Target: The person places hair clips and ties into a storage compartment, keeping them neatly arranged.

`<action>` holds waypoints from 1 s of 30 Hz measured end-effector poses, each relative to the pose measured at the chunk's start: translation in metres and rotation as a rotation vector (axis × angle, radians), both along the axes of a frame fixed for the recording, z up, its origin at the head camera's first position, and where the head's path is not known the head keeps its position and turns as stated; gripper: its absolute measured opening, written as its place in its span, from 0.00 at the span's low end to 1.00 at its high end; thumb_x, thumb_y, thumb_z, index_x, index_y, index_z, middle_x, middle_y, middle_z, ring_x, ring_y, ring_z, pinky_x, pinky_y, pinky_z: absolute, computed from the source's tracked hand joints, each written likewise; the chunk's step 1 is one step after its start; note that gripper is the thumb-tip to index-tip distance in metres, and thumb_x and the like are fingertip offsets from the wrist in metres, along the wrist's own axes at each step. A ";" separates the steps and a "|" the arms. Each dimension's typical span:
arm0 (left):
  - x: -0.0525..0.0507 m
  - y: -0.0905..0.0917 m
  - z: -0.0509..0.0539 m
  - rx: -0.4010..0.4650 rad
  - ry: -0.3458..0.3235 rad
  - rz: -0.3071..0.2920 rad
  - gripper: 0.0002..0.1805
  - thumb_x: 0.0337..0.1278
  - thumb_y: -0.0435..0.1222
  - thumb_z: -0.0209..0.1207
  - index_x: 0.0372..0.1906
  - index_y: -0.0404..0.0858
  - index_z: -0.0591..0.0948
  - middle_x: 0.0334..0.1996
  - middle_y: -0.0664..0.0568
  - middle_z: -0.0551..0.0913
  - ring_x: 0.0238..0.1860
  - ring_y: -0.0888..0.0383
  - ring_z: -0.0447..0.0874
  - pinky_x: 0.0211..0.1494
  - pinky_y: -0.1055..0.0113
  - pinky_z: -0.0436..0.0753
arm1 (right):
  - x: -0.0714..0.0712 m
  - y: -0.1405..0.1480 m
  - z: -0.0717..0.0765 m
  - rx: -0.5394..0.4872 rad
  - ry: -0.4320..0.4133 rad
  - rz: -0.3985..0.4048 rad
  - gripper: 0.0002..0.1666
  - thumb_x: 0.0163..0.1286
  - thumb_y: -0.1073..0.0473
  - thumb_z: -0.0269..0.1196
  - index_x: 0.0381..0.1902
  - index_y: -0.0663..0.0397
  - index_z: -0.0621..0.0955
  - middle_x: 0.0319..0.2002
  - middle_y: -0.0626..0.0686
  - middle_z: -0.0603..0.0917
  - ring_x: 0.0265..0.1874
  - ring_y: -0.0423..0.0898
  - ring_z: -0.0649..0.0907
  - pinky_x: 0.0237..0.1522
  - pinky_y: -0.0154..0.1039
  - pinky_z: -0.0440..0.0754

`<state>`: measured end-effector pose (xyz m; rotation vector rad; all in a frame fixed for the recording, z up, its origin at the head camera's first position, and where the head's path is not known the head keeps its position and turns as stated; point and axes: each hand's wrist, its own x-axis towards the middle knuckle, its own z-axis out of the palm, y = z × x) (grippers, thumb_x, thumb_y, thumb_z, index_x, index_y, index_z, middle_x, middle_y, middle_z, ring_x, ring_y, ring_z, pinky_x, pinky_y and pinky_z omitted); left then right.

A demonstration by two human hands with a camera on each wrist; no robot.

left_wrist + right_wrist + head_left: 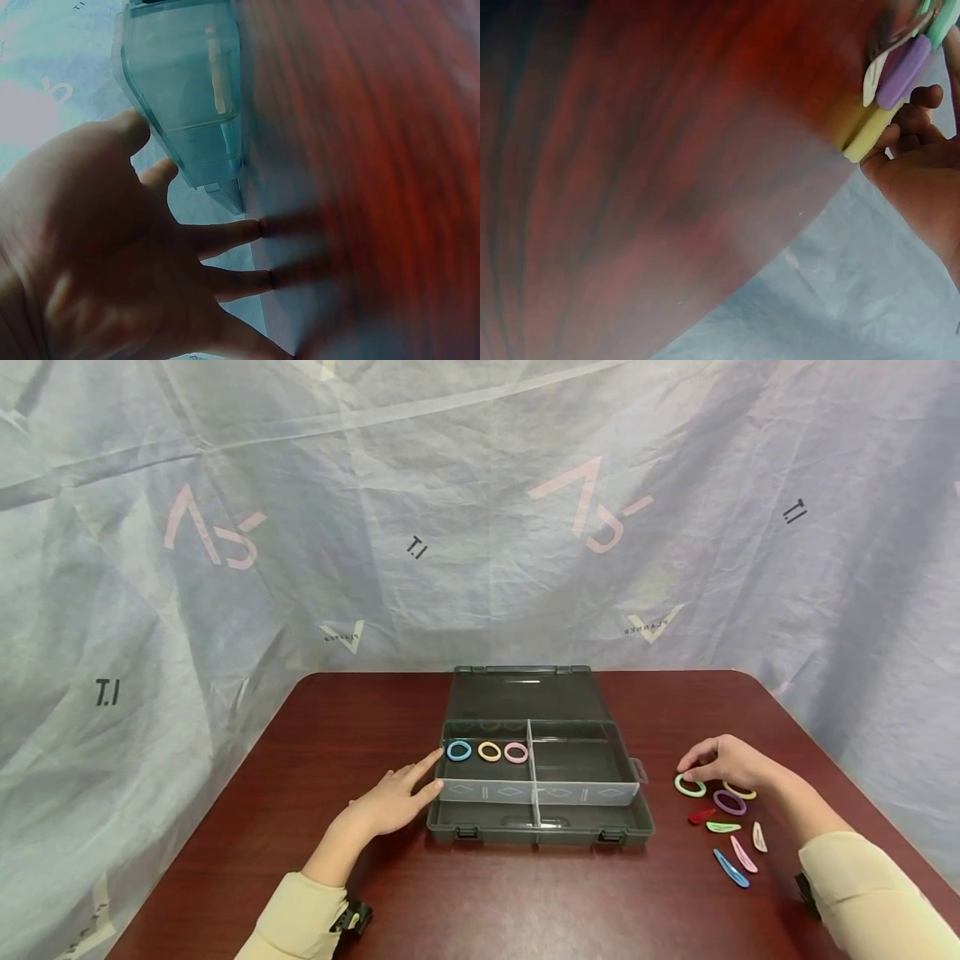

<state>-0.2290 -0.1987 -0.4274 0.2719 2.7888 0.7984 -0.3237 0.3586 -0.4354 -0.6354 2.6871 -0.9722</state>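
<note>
Toward the tabletop's (pixel 525 897) right edge, right hand (pixel 726 764) pinches green ring (pixel 691 795). Left hand (pixel 390 802) spread against box (pixel 540 836); palm (pixel 97 232) visible only from left wrist.

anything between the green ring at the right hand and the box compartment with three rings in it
Yes: the box's right wall, its side tab and the upright divider stand between the green ring and that compartment; it would likely need lifting over them.

Wrinkled grey-white sheet (pixel 480 602), printed with pink and black marks (pixel 588 497), fills upper half; reddish-brown table (pixel 360 718) across lower half, soft glare (pixel 517 914) bottom centre.
</note>
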 end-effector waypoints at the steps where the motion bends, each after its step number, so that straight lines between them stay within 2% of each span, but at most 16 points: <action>1: 0.000 0.000 -0.001 0.001 0.001 0.001 0.36 0.75 0.62 0.43 0.82 0.62 0.52 0.78 0.39 0.57 0.77 0.29 0.46 0.60 0.16 0.47 | 0.000 0.000 -0.001 -0.006 -0.002 0.005 0.07 0.65 0.60 0.72 0.39 0.57 0.90 0.38 0.51 0.89 0.35 0.38 0.80 0.35 0.34 0.78; 8: 0.001 -0.001 -0.003 0.012 0.001 0.001 0.35 0.76 0.61 0.44 0.82 0.62 0.52 0.78 0.39 0.57 0.77 0.29 0.46 0.61 0.17 0.48 | 0.000 -0.002 -0.001 0.010 -0.023 -0.011 0.06 0.65 0.60 0.72 0.38 0.57 0.90 0.37 0.51 0.88 0.34 0.40 0.81 0.35 0.36 0.79; 14: 0.002 -0.001 -0.003 0.011 0.001 0.010 0.35 0.75 0.61 0.44 0.81 0.63 0.52 0.78 0.39 0.57 0.77 0.30 0.46 0.59 0.16 0.47 | 0.001 -0.004 -0.001 0.058 0.014 -0.025 0.04 0.65 0.59 0.72 0.36 0.52 0.90 0.38 0.50 0.85 0.36 0.44 0.79 0.35 0.38 0.78; 21: 0.004 0.000 0.001 0.005 0.008 0.005 0.35 0.76 0.61 0.44 0.82 0.61 0.53 0.77 0.39 0.58 0.76 0.28 0.47 0.58 0.15 0.48 | 0.000 -0.004 -0.002 0.075 0.037 -0.018 0.04 0.67 0.59 0.71 0.36 0.52 0.90 0.38 0.49 0.83 0.33 0.42 0.78 0.34 0.38 0.78; 27: 0.004 0.001 0.004 -0.006 -0.001 0.016 0.36 0.75 0.62 0.43 0.81 0.62 0.53 0.78 0.39 0.57 0.76 0.29 0.46 0.55 0.13 0.46 | -0.003 -0.005 0.005 0.091 0.079 -0.024 0.04 0.68 0.57 0.70 0.36 0.50 0.90 0.38 0.48 0.83 0.32 0.40 0.77 0.34 0.37 0.76; 30: 0.003 0.001 0.002 -0.007 -0.001 0.017 0.36 0.75 0.62 0.44 0.81 0.62 0.53 0.78 0.39 0.57 0.77 0.29 0.46 0.55 0.13 0.46 | -0.004 -0.007 0.010 0.087 0.086 -0.017 0.04 0.69 0.57 0.69 0.36 0.49 0.90 0.38 0.49 0.83 0.32 0.40 0.77 0.34 0.37 0.75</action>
